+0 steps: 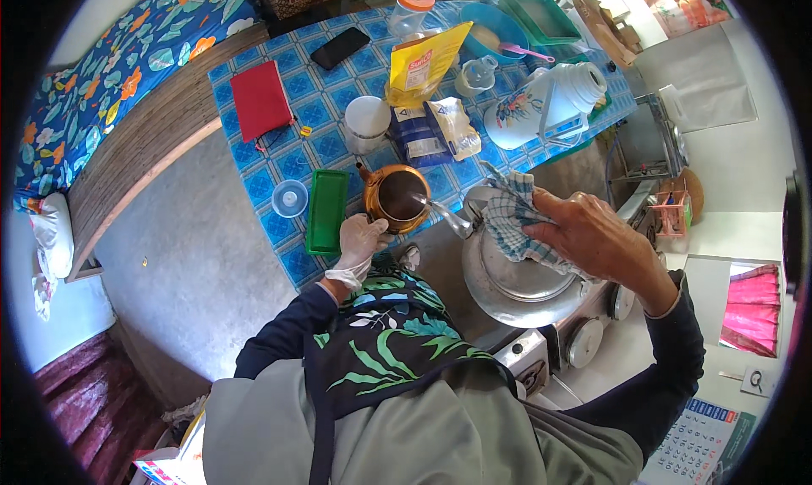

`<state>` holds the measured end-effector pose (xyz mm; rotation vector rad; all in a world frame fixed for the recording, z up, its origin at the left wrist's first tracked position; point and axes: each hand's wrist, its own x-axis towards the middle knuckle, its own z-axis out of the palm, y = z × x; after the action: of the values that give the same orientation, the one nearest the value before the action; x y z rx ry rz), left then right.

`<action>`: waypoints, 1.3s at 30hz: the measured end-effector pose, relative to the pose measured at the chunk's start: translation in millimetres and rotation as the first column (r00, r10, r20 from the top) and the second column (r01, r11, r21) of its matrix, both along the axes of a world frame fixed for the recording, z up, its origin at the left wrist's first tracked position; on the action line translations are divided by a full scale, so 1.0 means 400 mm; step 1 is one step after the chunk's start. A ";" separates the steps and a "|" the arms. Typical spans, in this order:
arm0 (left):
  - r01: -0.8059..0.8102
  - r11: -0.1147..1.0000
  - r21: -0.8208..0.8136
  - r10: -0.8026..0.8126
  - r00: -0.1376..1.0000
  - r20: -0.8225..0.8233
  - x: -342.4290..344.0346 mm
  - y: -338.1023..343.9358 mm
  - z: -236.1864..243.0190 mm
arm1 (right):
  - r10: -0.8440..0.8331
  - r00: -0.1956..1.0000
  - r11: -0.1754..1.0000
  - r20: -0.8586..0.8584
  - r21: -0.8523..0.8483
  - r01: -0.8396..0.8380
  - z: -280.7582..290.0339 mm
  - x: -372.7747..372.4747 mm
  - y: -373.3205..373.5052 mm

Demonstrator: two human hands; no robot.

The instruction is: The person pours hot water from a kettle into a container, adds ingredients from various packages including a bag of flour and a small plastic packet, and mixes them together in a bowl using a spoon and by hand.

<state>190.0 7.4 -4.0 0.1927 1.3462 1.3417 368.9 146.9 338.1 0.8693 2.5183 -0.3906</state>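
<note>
My right hand (584, 231) grips a folded checked cloth (512, 223) wrapped over the handle of a large silver kettle (507, 295). The kettle is tilted, and from its spout a stream of clear water runs into a copper-coloured teapot (412, 223). The teapot has no lid on, and dark brown shows inside. My left hand (364, 240), in a pale thin glove, is closed at the teapot's near side, where its handle seems to be; the fingers partly hide it. The teapot is at the near edge of the table, beside a long green tray (326, 210).
The blue-patterned table (262, 168) also bears a white mug (367, 117), blue-and-white packets (423, 134), a yellow pouch (427, 62), a flowered flask (541, 104), a red book (260, 100), a phone (340, 48) and a blue basin (499, 24). A stove (529, 358) stands at right.
</note>
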 end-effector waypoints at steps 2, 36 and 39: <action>-0.019 1.000 0.006 0.019 0.999 -0.048 0.013 0.003 0.005 | -0.009 1.000 1.000 -0.011 -0.010 0.009 0.002 0.002 -0.001; 0.027 0.972 0.235 0.044 0.955 -0.292 -0.018 0.019 0.053 | 0.003 1.000 0.999 0.025 -0.044 -0.002 0.005 0.000 0.010; 0.003 0.957 0.289 0.067 0.971 -0.230 -0.025 0.017 0.036 | -0.013 0.999 0.999 0.042 -0.031 0.014 0.005 0.000 0.006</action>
<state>180.1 14.1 10.2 0.5465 1.3483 1.5785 368.8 149.4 340.2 0.8740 2.4631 -0.4115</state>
